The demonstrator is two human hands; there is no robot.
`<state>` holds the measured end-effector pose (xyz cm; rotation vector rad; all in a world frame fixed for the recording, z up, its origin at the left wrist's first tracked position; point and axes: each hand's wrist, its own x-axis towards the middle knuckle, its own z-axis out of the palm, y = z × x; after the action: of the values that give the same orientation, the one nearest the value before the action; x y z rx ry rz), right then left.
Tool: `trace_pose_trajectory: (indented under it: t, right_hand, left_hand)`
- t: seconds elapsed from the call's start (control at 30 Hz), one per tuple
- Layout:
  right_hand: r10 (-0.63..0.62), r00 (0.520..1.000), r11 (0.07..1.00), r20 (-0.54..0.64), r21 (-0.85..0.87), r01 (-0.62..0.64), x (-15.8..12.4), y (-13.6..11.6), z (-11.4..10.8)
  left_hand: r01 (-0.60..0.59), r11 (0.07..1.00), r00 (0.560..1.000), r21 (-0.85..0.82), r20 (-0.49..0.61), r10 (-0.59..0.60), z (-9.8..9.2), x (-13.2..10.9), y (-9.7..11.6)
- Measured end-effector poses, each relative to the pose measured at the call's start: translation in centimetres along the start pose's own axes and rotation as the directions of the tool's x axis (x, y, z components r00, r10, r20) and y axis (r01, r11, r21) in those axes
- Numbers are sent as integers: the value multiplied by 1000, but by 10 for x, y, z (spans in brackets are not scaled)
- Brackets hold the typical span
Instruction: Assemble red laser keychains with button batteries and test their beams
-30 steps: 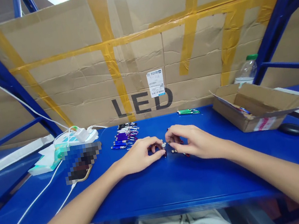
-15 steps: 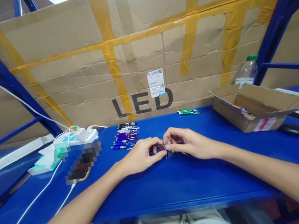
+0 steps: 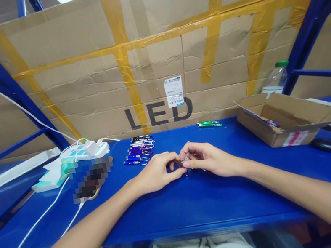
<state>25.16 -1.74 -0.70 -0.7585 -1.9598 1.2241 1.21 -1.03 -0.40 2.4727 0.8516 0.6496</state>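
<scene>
My left hand (image 3: 161, 172) and my right hand (image 3: 208, 160) meet fingertip to fingertip over the middle of the blue table, both closed in a pinch. A small metallic piece (image 3: 183, 162) shows between the fingertips; its exact kind is hidden. Just beneath them a small dark-red end (image 3: 187, 173) sticks out, and a bit of red (image 3: 206, 171) peeks from under my right hand. Left of the hands lies a column of small pen-shaped keychain lights (image 3: 138, 151) with metal clips, in black, silver, purple and blue.
Several green keychain lights (image 3: 209, 124) lie at the back. On the right stand an open cardboard box (image 3: 287, 126), a black mouse (image 3: 326, 145) and a bottle (image 3: 275, 78). A phone (image 3: 93, 179), white cables, a power strip (image 3: 101, 151) and tissues (image 3: 48, 178) occupy the left.
The hands stay almost in place, with only slight finger movement around the small piece. The whole view has shifted a little.
</scene>
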Motion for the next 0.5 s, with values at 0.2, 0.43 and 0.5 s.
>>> trace_pose_trajectory:
  t: [0.2, 0.43, 0.5]
  right_hand:
    - [-8, 1000, 1000, 5, 24, 8, 0, -2, 0]
    - [-22, 1000, 1000, 6, 2, 22, 0, -2, -1]
    - [-24, 1000, 1000, 2, -19, 24, 0, -1, -1]
  left_hand:
    - [-4, 1000, 999, -12, -41, 3, 0, 0, 1]
    - [-1, 999, 998, -39, -67, -1, 2, 0, 1]
    - [-4, 999, 998, -47, -71, 0, 2, 0, 1]
